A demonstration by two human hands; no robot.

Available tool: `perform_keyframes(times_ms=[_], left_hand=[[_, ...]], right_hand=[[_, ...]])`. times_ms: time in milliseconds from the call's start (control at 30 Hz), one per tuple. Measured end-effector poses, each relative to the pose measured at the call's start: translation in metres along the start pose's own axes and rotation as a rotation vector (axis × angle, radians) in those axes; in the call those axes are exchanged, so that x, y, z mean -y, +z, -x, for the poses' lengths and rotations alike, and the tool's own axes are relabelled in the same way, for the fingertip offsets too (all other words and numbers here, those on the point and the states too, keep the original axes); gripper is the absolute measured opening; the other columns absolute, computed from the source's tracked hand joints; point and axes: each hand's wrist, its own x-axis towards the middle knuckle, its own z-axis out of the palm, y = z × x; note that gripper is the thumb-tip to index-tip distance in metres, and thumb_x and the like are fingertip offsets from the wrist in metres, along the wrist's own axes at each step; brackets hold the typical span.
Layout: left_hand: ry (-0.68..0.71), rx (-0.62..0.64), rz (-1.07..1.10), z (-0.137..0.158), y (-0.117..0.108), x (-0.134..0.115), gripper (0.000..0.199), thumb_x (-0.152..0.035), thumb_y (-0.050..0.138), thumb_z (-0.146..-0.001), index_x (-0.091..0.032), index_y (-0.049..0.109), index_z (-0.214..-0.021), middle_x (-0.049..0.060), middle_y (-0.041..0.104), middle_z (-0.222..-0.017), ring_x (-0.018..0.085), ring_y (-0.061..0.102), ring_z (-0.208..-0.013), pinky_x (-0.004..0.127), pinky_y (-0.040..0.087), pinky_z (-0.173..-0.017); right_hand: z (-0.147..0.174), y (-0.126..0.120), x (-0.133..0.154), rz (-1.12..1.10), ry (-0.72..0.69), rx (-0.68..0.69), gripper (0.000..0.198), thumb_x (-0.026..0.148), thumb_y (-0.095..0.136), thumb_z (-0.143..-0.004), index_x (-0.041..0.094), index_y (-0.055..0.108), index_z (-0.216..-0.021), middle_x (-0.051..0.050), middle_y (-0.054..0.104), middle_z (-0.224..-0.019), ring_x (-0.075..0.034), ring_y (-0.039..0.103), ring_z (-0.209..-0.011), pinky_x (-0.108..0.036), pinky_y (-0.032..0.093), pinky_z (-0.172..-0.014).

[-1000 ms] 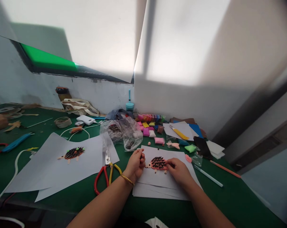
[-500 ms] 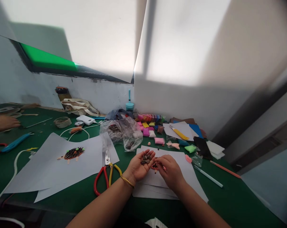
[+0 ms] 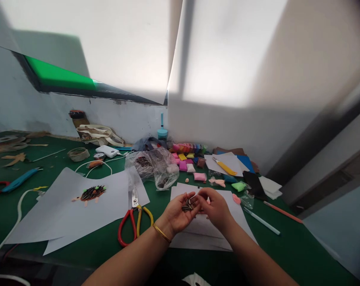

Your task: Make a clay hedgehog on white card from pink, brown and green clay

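Note:
My left hand (image 3: 177, 214) is cupped palm up, with a small heap of striped sunflower seeds (image 3: 187, 205) in it. Over that palm, my right hand (image 3: 214, 206) has thumb and fingers pinched together at the seeds' edge; whatever is between its fingertips is hidden. Both hands are above stacked white paper (image 3: 198, 234). Bits of a pink and dark clay piece show beneath the right hand, mostly covered. On paper to the left lies a flat clay hedgehog (image 3: 93, 194) with seed spines and small green and orange balls.
Red-handled scissors (image 3: 128, 228) and yellow-handled pliers (image 3: 144, 214) lie left of my forearm. Behind are a clear plastic bag (image 3: 165, 167) and coloured clay packets (image 3: 182, 165). A yellow cutter (image 3: 224, 167), a white pen (image 3: 263, 222) and an orange stick (image 3: 283, 212) lie to the right.
My right hand has moved from over the clay piece to the seeds in my left palm. My left hand has shifted slightly right and down. Another person's hand has left the far left.

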Motion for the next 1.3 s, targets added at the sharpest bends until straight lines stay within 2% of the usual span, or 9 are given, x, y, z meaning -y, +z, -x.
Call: perform_keyframes(times_ms=[67, 133, 200, 300, 400, 567, 1300], left_hand=[[-0.017, -0.052, -0.002, 0.001, 0.002, -0.006, 0.009, -0.015, 0.051, -0.084, -0.011, 0.056, -0.090, 0.009, 0.062, -0.079, 0.014, 0.063, -0.072, 0.022, 0.050, -0.059], [0.002, -0.075, -0.014, 0.000, 0.001, -0.015, 0.005, -0.015, 0.054, -0.082, -0.013, 0.053, -0.087, 0.001, 0.054, -0.066, 0.007, 0.053, -0.052, 0.013, 0.037, -0.040], [0.103, -0.090, -0.043, -0.003, -0.004, -0.024, 0.004, -0.017, 0.054, -0.082, -0.016, 0.051, -0.084, -0.005, 0.043, -0.058, 0.002, 0.037, -0.039, 0.012, 0.020, -0.032], [0.323, -0.153, -0.117, -0.010, -0.015, -0.032, 0.006, -0.019, 0.054, -0.081, -0.017, 0.050, -0.083, -0.007, 0.037, -0.057, 0.001, 0.028, -0.036, 0.013, 0.013, -0.032], [0.424, -0.213, -0.167, -0.017, -0.026, -0.031, 0.009, -0.022, 0.056, -0.079, -0.017, 0.049, -0.083, -0.008, 0.035, -0.057, 0.002, 0.028, -0.037, 0.014, 0.011, -0.033], [0.467, -0.227, -0.236, -0.021, -0.034, -0.027, 0.016, -0.026, 0.060, -0.076, -0.017, 0.050, -0.085, -0.007, 0.038, -0.059, 0.002, 0.029, -0.037, 0.014, 0.012, -0.034], [0.449, -0.225, -0.237, -0.021, -0.035, -0.026, 0.012, -0.023, 0.055, -0.078, -0.016, 0.051, -0.087, -0.007, 0.038, -0.059, 0.002, 0.029, -0.038, 0.015, 0.013, -0.035]], right_hand=[[0.001, -0.007, -0.011, -0.097, 0.121, -0.053, 0.018, 0.036, 0.050, -0.082, 0.021, 0.060, -0.083, -0.003, 0.063, -0.077, -0.016, 0.056, -0.068, -0.027, 0.044, -0.062], [0.004, -0.014, -0.028, -0.150, 0.211, -0.074, 0.023, 0.042, 0.052, -0.080, 0.020, 0.059, -0.083, -0.003, 0.064, -0.076, -0.017, 0.057, -0.067, -0.027, 0.044, -0.060], [0.011, -0.019, -0.045, -0.162, 0.284, -0.039, 0.025, 0.043, 0.052, -0.080, 0.020, 0.061, -0.085, -0.004, 0.066, -0.082, -0.019, 0.060, -0.073, -0.028, 0.045, -0.063], [0.023, -0.021, -0.064, -0.100, 0.321, -0.032, 0.027, 0.042, 0.051, -0.080, 0.021, 0.065, -0.086, -0.005, 0.067, -0.088, -0.021, 0.060, -0.081, -0.031, 0.046, -0.071], [0.031, -0.018, -0.070, -0.023, 0.234, -0.006, 0.022, 0.039, 0.052, -0.079, 0.021, 0.066, -0.079, -0.005, 0.065, -0.086, -0.020, 0.058, -0.082, -0.031, 0.045, -0.073], [0.031, -0.012, -0.066, 0.079, 0.187, 0.035, 0.016, 0.033, 0.053, -0.077, 0.021, 0.061, -0.069, -0.004, 0.060, -0.078, -0.019, 0.056, -0.077, -0.030, 0.044, -0.068], [0.028, 0.000, -0.064, 0.316, 0.151, 0.055, 0.013, 0.024, 0.051, -0.076, 0.021, 0.057, -0.064, -0.003, 0.059, -0.074, -0.019, 0.055, -0.075, -0.030, 0.039, -0.065]])
